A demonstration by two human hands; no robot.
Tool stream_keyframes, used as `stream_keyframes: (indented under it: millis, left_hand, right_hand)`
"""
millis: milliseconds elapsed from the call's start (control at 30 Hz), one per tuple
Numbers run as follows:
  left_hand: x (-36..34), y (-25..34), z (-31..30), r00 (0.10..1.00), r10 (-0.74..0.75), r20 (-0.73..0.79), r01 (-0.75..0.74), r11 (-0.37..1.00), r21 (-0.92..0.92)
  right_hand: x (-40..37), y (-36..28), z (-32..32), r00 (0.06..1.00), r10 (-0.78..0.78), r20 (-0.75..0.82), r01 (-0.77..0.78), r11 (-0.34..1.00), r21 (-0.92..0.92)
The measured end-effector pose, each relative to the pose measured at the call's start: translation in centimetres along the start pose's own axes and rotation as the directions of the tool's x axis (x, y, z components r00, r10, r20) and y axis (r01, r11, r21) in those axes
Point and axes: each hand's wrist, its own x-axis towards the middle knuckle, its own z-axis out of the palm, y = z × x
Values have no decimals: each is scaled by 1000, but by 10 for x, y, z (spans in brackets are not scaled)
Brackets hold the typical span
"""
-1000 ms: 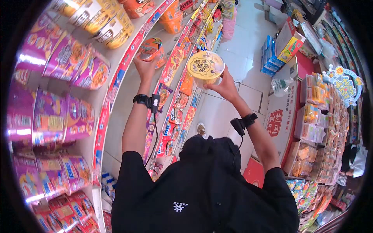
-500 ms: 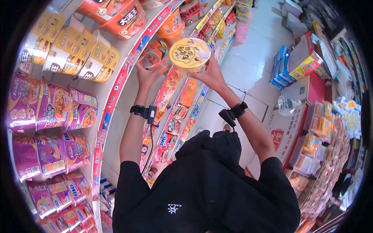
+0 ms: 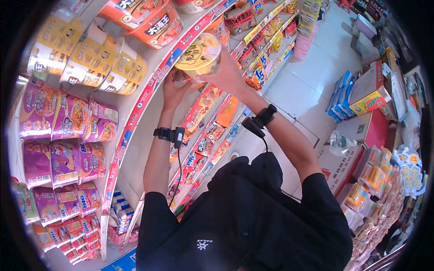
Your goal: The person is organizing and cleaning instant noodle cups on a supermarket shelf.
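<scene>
My right hand is closed around the side of an instant noodle cup with a yellow lid, black lettering facing up. The cup is tilted, close to the shelf edge. Just below and left of it, my left hand has its fingers curled around a dark red and orange instant noodle bowl. The yellow cup covers most of that bowl and some of my left fingers. Orange noodle bowls stand on the shelf above my left hand.
Yellow cups and purple noodle cups fill the left shelf, edged by a red price strip. Lower shelves hold packets. Cartons and a blue pack stand right of the tiled aisle.
My right hand has brought the yellow-lidded cup left and up, toward the shelf edge and in front of the bowl at my left hand. The view has shifted slightly.
</scene>
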Motion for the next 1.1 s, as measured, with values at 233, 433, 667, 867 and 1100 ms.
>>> stream_keyframes:
  millis: [233,433,667,867,1100]
  left_hand:
    - [-5,11,-2,995,-94,40,94,995,-15]
    - [9,-5,-19,947,-252,198,299,919,-258]
    - [9,-5,-28,918,-337,208,389,867,-313]
    - [13,-6,-17,983,-173,52,179,977,-120]
    - [6,18,-7,995,-88,-56,82,991,-105]
  right_hand:
    - [21,-4,65,990,7,-141,-50,951,-305]
    - [4,20,80,985,-152,-76,118,934,-338]
    - [5,47,42,989,-145,16,145,960,-238]
    - [17,62,47,961,-272,55,278,941,-193]
    - [37,55,37,963,-142,230,175,976,-126]
